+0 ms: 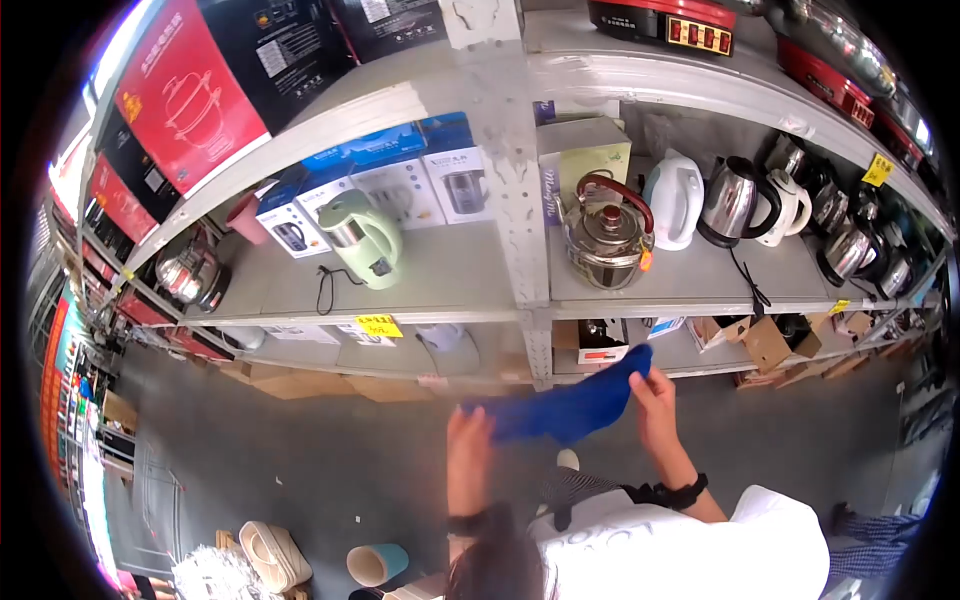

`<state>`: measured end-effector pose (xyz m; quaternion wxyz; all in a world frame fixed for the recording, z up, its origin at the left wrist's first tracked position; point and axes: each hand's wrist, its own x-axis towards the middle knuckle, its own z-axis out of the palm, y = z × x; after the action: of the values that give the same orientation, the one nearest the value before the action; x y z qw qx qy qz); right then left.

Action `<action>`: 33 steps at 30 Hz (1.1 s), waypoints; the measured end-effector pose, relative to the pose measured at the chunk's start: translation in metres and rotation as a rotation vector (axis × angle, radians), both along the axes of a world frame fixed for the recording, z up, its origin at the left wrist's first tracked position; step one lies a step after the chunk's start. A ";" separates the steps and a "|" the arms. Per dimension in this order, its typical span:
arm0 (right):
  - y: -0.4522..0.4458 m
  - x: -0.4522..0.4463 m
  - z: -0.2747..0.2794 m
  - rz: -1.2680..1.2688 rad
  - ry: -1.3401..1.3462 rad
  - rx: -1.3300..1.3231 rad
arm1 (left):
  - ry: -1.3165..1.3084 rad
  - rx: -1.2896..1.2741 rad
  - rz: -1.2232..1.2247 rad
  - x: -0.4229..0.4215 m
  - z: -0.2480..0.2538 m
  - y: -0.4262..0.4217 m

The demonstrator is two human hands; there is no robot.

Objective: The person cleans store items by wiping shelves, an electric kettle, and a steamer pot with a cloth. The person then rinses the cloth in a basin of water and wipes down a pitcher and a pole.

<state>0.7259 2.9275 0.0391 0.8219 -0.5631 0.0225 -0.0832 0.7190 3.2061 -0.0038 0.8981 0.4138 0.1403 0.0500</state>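
Note:
A blue cloth (565, 408) stretches between my two hands in front of the lower shelf edge. My left hand (468, 440), smeared by motion, is closed on its left end. At the other end my right hand (655, 400) pinches a corner between thumb and fingers. Behind the cloth, on the shelf, stand a green electric kettle (362, 240), a steel whistling kettle (608, 240) with a red handle, a white kettle (673, 200) and a steel electric kettle (738, 205). The cloth touches none of them.
A metal post (505, 170) divides the shelves. Boxed kettles (395, 190) stand behind the green one. Cardboard boxes (775, 340) sit on the lower shelf. On the floor are a light blue bucket (385, 563) and a beige basket (275, 555).

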 end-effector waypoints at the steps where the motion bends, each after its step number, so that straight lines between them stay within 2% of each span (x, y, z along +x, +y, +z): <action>1: 0.006 0.010 0.018 -0.049 -0.047 0.021 | -0.045 0.002 -0.044 0.020 0.009 0.002; 4: 0.019 0.049 0.049 -0.231 -0.170 -0.021 | -0.108 0.149 -0.040 0.052 0.080 -0.015; 6: 0.022 0.085 0.064 -0.330 -0.291 -0.069 | -0.154 0.388 0.089 0.095 0.093 -0.009; 9: 0.037 0.131 0.104 -0.492 -0.563 -0.240 | -0.474 0.295 0.151 0.138 0.139 -0.004; 12: 0.062 0.178 0.144 -0.556 -0.732 -0.255 | -0.748 0.242 0.223 0.188 0.182 -0.004; 13: 0.068 0.200 0.142 -0.601 -0.730 -0.291 | -0.862 0.400 0.304 0.210 0.188 -0.006; 14: 0.078 0.221 0.150 -0.703 -0.857 -0.407 | -0.977 0.555 0.387 0.232 0.192 -0.009; 16: 0.100 0.248 0.160 -0.898 -0.975 -0.650 | -1.007 0.939 0.383 0.263 0.192 -0.011; 18: 0.117 0.279 0.147 -0.962 -0.929 -0.772 | -0.989 1.161 0.473 0.294 0.169 -0.029; 20: 0.137 0.308 0.114 -0.988 -0.750 -0.820 | -0.949 1.060 0.297 0.324 0.144 -0.044; 21: 0.140 0.317 0.101 -0.915 -0.735 -0.732 | -0.946 1.001 0.218 0.336 0.124 -0.052; 25: 0.147 0.308 0.098 -0.883 -0.659 -0.687 | -1.078 0.744 -0.035 0.344 0.109 -0.056; 28: 0.149 0.312 0.080 -0.999 -0.637 -0.816 | -1.120 0.779 0.034 0.342 0.096 -0.056; 31: 0.154 0.306 0.060 -1.019 -0.605 -0.820 | -1.141 0.750 0.024 0.346 0.074 -0.058; 33: 0.155 0.303 0.035 -0.995 -0.488 -0.832 | -1.129 0.700 -0.102 0.339 0.060 -0.056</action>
<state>1.0293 3.0827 0.0738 0.3836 -0.7194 0.0589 -0.5761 1.0578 3.1501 0.0557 0.6476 0.5975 -0.3958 0.2589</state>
